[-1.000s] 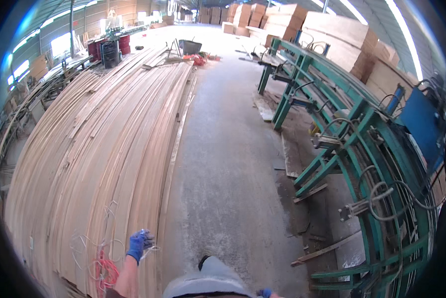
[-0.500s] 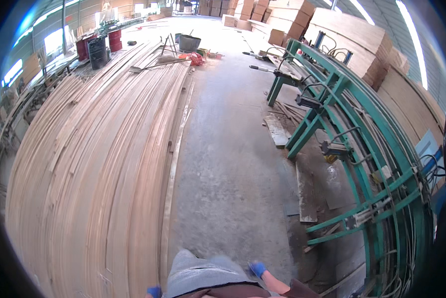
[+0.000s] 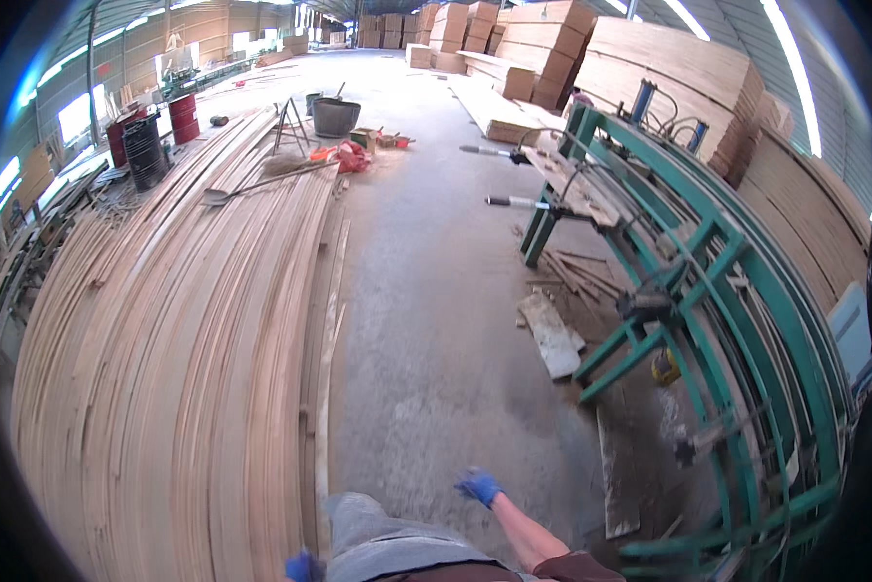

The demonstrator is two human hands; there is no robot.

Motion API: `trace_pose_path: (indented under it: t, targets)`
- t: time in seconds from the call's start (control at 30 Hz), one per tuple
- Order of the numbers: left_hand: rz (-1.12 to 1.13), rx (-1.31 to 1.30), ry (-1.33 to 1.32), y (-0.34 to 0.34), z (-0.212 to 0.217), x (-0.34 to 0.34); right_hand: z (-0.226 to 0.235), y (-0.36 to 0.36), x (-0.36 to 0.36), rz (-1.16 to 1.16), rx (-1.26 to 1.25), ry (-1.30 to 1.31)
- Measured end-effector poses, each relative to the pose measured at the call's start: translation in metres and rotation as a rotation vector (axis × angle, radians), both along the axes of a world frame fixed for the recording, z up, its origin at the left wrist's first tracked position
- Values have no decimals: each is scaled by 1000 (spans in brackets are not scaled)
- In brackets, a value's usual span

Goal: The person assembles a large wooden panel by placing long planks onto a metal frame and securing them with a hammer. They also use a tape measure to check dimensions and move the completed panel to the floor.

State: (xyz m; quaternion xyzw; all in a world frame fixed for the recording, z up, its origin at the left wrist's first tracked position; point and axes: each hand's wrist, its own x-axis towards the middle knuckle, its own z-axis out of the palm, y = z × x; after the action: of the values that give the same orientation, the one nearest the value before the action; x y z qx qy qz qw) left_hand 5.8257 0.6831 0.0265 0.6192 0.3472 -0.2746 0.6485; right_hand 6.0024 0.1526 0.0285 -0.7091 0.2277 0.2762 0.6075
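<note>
My right hand [image 3: 478,487], in a blue glove, hangs forward over the grey concrete floor [image 3: 407,388] with its fingers loosely apart and nothing in it. My left hand [image 3: 305,566], also blue-gloved, is low at the bottom edge, near the stack of long wooden strips [image 3: 183,388]. Its fingers are too small and blurred to read. Neither hand touches the wood or the green metal frame machine [image 3: 712,262] on the right.
A shovel [image 3: 217,197] and a broom [image 3: 285,165] lie across the strips. Beyond stand a dark tub [image 3: 337,118], a red bag [image 3: 352,157] and drums [image 3: 145,155]. Handles [image 3: 511,202] jut from the machine into the aisle. A board [image 3: 550,335] lies by its legs; board stacks [image 3: 664,78] rise behind.
I have moved forward along the aisle; the tub, shovel and machine's handles are nearer. My right hand has swung forward and up in view, and my left shows slightly more.
</note>
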Motion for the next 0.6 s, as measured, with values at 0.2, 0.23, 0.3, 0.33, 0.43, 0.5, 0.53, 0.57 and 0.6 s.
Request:
trace_pose_path:
  t: [0.2, 0.23, 0.3, 0.33, 0.43, 0.5, 0.53, 0.57, 0.6]
  targets:
    - [-804, 532, 103, -74, -17, 206, 149, 30, 341, 429, -132, -469]
    - [-806, 532, 105, -84, -17, 254, 159, 26, 397, 503, -228, -527]
    - [-814, 553, 92, -90, -32, 397, 171, 4, 482, 642, -416, -598]
    - [-807, 574, 76, -84, -33, 466, 191, 0, 520, 782, -482, -468]
    - [-492, 384, -34, -69, -39, 707, 235, -45, 627, 787, -372, -584]
    - [67, 31, -113, -55, -23, 877, 269, -77, 708, 639, -348, -506]
    - [136, 16, -187, -64, -11, 950, 279, -95, 753, 592, -420, -482]
    - [139, 13, -251, -123, 35, 1029, 281, -122, 796, 520, -493, -443]
    - [164, 1, -264, -149, 76, 1089, 285, -139, 845, 478, -528, -441]
